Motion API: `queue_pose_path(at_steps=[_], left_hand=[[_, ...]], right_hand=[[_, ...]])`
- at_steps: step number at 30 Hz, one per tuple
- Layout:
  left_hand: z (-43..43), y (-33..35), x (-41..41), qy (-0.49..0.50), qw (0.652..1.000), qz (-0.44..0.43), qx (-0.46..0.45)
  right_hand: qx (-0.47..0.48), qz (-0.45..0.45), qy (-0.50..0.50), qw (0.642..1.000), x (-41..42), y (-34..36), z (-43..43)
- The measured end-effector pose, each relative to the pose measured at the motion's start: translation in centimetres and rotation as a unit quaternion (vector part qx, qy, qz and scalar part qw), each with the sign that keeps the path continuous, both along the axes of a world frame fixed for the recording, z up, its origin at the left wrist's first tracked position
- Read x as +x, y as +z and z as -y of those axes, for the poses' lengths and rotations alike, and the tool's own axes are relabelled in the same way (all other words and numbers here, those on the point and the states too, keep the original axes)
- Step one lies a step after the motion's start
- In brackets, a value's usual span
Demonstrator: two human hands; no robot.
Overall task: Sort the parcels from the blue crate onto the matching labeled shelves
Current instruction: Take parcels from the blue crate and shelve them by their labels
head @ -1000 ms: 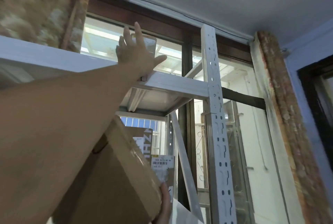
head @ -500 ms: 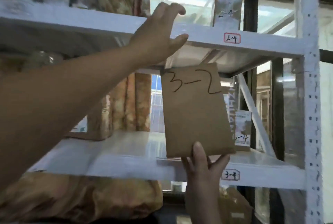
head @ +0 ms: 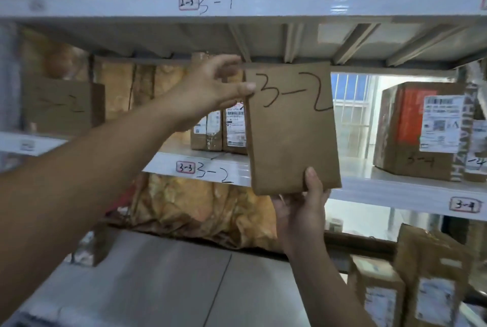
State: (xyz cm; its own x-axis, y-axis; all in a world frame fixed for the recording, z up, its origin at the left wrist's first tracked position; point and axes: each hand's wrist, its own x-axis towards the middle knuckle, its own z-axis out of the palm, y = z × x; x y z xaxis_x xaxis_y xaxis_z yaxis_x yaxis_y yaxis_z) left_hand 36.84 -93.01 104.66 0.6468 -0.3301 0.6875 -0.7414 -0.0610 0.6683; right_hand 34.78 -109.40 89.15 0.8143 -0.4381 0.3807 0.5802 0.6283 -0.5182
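Placing step: the parcel [head: 292, 137] marked 3-2 is held upright just in front of the shelf [head: 369, 189] w/ 3-2 handwritten on its edge. Right hand [head: 303, 216] grasps its bottom, left hand [head: 210, 89] fingers [head: 245, 88] pinch the top-left corner. Next, prob.: push it back & set it down beside the small boxes [head: 218, 129], matching the no

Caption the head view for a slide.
Two hands hold a brown parcel marked 3-2 before the shelf lettered 3-2: left hand pinching its upper left edge, right hand gripping its bottom.
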Motion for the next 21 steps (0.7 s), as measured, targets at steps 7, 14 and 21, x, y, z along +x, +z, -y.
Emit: queue_pose_path(at_steps=[7, 14, 21], left_hand=[[-3.4, -6.4, 2.5, -0.068, 0.984, -0.134, -0.094], [-4.8, -9.8, 3.6, -0.047, 0.978, -0.158, -0.125], [-4.8, -9.9, 2.5, -0.009, 0.975, -0.147, -0.169]], right_hand=[[-0.037, -0.048, 0.005, 0.998, -0.6, -1.8, -3.9], [-0.312, -0.070, -0.183, 0.930, -0.7, -2.7, -3.1], [-0.396, -0.032, -0.210, 0.894, -0.4, -1.7, -3.5]])
